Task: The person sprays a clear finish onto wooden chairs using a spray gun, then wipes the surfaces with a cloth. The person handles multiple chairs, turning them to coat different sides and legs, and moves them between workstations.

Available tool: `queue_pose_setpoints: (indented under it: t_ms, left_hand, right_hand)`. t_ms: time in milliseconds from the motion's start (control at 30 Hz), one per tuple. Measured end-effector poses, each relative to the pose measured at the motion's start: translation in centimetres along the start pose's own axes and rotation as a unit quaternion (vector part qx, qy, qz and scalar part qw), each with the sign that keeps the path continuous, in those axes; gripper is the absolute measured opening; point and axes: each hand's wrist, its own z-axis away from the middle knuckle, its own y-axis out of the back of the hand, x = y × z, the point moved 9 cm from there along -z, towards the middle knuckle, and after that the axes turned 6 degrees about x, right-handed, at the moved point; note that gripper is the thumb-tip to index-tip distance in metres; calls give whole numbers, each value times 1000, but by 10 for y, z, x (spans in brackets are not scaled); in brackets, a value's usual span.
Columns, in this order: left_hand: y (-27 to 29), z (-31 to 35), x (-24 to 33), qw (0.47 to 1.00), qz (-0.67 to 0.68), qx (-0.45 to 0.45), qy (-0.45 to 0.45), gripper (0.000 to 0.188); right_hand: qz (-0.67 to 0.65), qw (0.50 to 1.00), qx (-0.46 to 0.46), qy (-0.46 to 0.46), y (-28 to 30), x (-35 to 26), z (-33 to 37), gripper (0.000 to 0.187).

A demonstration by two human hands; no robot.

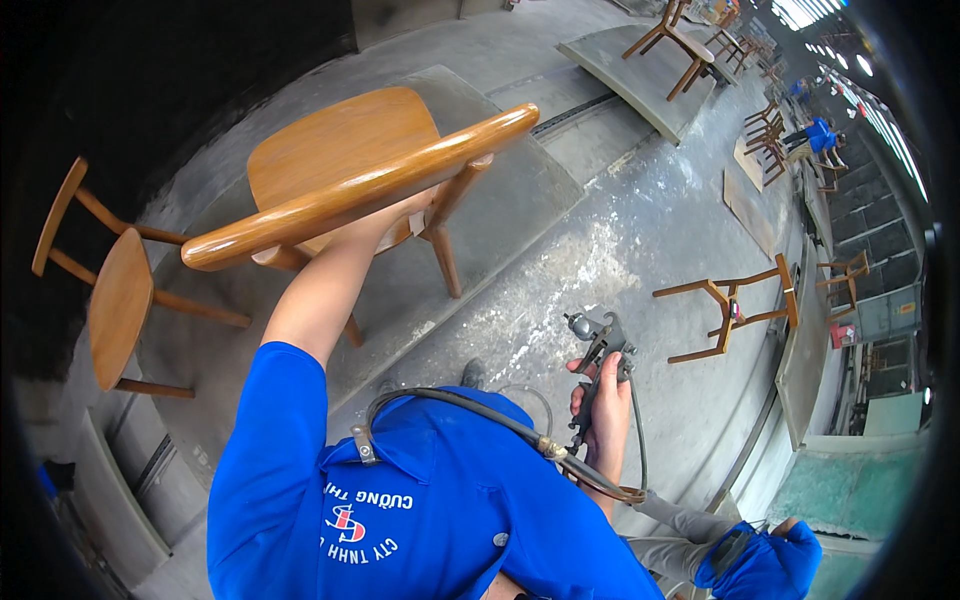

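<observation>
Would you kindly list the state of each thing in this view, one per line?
Lacquered chair: lifted off the floor, tilted, gripped under the backrest.
Left hand: closed on the chair.
Spray gun: held upright, nozzle away from the chair.
Right hand: closed on the gun's handle.
Hose: attached, draped over the shoulder.
Second chair: standing at left.
Chair frame: seatless, on the floor.

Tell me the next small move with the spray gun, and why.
Probably swing the spray gun in the right hand up toward the chair. The left hand holds the chair lifted off the floor and tilted, while the gun sits low by the body, nozzle pointing away from the chair, its hose looped across the blue shirt. The gun is not aimed at the wood yet.
</observation>
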Motion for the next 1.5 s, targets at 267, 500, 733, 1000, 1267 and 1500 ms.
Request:
queue_pose_setpoints:
  t_ms: [267, 500, 733, 1000, 1267, 1500]
  left_hand:
    - [-8, 3, 1, 999, -35, -8, -18, 47]
    - [-16, 6, 9, 998, -61, -7, -33, 47]
    - [-34, 10, 2, 999, 32, 5, -41, 41]
    - [-61, -9, -38, 997, -2, 35, -65, 29]
    - [-59, -18, -26, 997, -38, -14, -60, 37]
    - [-71, -21, -20, 997, -34, -64, -38, 35]
  right_hand:
    - [-22, 1000, 3, -20, 3, 6, -1, 51]
    - [-25, 999, 12, -26, 2, 7, -1, 51]
    - [-29, 999, 8, -24, 4, 9, -1, 50]
    - [-29, 999, 26, -32, 6, 14, -3, 49]
    - [-38, 998, 24, -35, 7, 20, -7, 47]
    - [-41, 998, 34, -32, 9, 22, -8, 47]
